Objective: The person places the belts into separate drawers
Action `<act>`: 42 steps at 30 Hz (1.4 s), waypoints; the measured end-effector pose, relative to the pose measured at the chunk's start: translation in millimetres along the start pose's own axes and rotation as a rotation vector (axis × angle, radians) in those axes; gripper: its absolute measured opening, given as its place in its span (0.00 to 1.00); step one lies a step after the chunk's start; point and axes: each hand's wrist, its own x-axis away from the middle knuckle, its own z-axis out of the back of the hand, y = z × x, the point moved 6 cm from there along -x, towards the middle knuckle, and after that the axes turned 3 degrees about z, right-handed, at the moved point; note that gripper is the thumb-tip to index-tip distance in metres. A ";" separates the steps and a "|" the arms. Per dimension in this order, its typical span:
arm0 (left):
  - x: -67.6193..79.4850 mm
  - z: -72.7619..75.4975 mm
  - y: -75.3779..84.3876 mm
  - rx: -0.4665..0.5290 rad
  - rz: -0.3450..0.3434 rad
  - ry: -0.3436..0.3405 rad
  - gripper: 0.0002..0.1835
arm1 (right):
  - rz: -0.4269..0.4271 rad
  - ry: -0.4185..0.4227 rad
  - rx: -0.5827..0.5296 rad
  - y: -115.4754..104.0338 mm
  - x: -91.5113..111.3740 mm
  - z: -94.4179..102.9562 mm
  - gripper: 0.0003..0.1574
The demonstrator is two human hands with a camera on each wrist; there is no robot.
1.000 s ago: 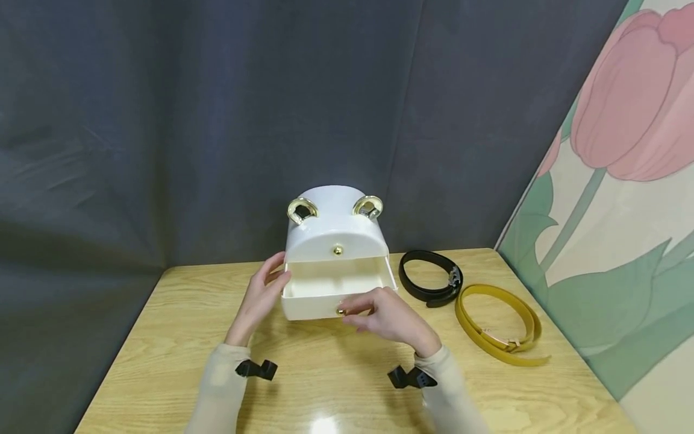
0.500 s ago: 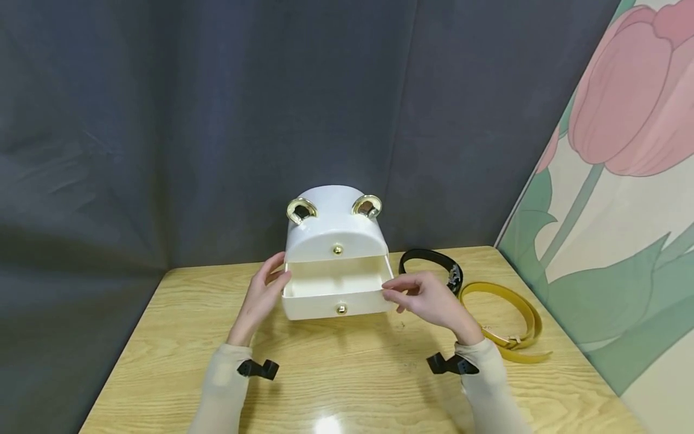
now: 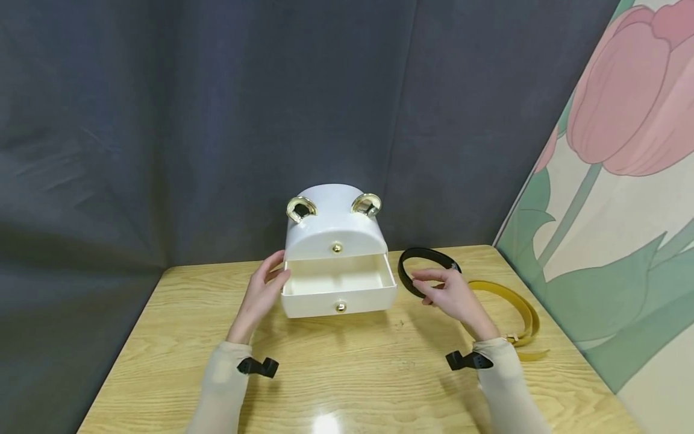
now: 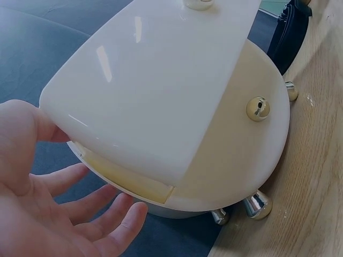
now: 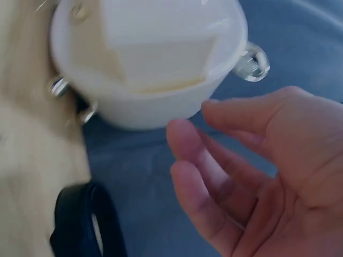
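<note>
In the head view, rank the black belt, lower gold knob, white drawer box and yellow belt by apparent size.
1. White drawer box
2. Yellow belt
3. Black belt
4. Lower gold knob
Right hand partly hides both belts.

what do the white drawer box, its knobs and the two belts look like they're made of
White drawer box: probably glossy plastic, given its sharp highlights. Gold knobs: polished metal or plated plastic, from their mirror shine. Black belt and yellow belt: smooth, coiled straps, perhaps leather or imitation; grain unclear.
</note>
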 end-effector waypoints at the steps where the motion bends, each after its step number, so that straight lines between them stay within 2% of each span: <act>1: -0.4 -0.5 -0.1 0.003 0.001 0.003 0.31 | -0.006 0.008 0.031 4.5 0.6 1.2 0.21; 8: -1.7 -3.2 0.0 0.003 0.000 0.002 0.31 | -0.025 0.060 0.258 40.7 8.3 8.4 0.26; 15: -0.4 1.9 -0.2 -0.001 0.004 0.006 0.31 | -0.127 0.029 0.241 70.3 4.1 7.0 0.29; 19: -0.9 0.0 -1.6 -0.004 0.003 0.004 0.31 | -0.145 -0.001 0.285 79.3 3.6 5.4 0.29; 27: -1.5 0.5 -3.4 -0.013 0.001 -0.009 0.32 | -0.159 -0.023 0.322 93.8 -0.1 -0.2 0.28; 34: -0.9 0.3 -2.0 -0.018 -0.005 -0.004 0.31 | -0.098 0.055 0.423 95.9 -3.9 -3.7 0.23; 42: -0.9 -0.2 -4.2 -0.012 0.010 -0.008 0.31 | -0.055 0.087 0.475 95.2 -6.6 -9.1 0.16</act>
